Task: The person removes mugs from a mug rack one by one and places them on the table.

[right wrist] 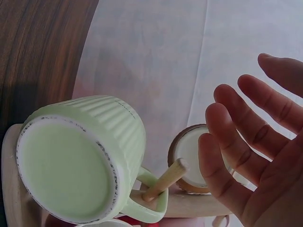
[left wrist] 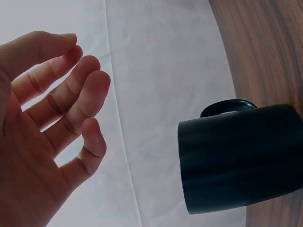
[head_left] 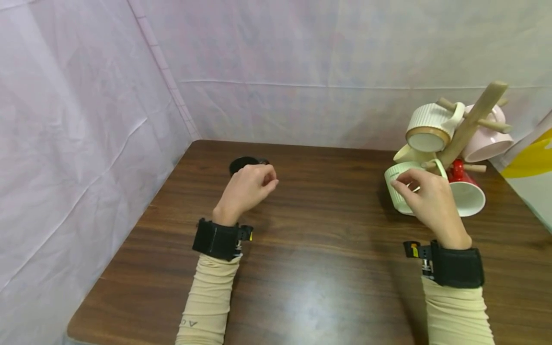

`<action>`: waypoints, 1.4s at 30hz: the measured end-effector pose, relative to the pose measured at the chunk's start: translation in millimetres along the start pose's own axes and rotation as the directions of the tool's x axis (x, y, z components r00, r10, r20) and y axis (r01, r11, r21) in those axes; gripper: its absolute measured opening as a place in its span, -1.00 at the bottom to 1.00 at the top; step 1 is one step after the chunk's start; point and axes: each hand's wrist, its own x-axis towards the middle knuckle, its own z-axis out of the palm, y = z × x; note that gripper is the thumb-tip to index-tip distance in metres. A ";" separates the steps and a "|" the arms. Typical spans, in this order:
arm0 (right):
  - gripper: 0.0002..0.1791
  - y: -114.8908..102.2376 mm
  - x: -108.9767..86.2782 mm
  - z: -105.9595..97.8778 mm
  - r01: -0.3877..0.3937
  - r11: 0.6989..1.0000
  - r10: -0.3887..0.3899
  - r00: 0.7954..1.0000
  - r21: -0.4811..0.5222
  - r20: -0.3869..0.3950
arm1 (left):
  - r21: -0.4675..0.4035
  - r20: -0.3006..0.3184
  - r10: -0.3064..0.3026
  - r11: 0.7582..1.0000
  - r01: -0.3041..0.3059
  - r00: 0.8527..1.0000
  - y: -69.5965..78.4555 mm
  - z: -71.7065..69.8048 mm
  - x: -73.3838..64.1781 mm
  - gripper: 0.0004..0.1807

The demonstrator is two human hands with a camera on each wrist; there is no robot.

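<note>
My left hand (head_left: 247, 190) hovers in front of a black mug (left wrist: 241, 163), its fingers loosely bent and holding nothing. In the head view the hand covers much of that mug, which stands upright on the table at the back left. My right hand (head_left: 431, 200), also holding nothing, is in front of a pale green ribbed mug (right wrist: 71, 165). The green mug hangs by its handle from a peg (right wrist: 165, 179) of a wooden mug tree (head_left: 467, 127). In the right wrist view a gap shows between the fingers and the green mug.
On the mug tree also hang a white ribbed mug (head_left: 427, 120) with a tan base, a pink mug (head_left: 489, 139), a pale yellow mug (head_left: 407, 154) and a red mug (head_left: 469, 194). White cloth (head_left: 302, 57) walls the back and left of the brown table (head_left: 319, 215).
</note>
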 end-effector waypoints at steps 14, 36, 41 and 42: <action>-0.90 1.8 2.0 -2.6 -0.053 0.997 0.065 0.976 0.058 -0.210 | 0.004 0.006 0.007 1.000 -0.007 1.000 0.1 2.0 1.0 -0.95; -0.81 13.9 41.6 -28.3 -0.343 0.907 0.418 0.809 0.246 -0.414 | 0.001 0.008 0.005 1.000 -0.005 1.000 1.2 -0.4 0.2 -0.95; -0.80 17.7 49.2 -32.7 -0.362 0.808 0.539 0.773 0.464 -0.335 | 0.001 0.012 0.004 1.000 -0.004 1.000 1.8 0.4 -0.4 -0.95; -0.75 18.1 50.0 -33.3 -0.363 0.778 0.563 0.765 0.513 -0.313 | 0.001 0.011 0.005 1.000 -0.005 1.000 1.9 0.5 -0.6 -0.95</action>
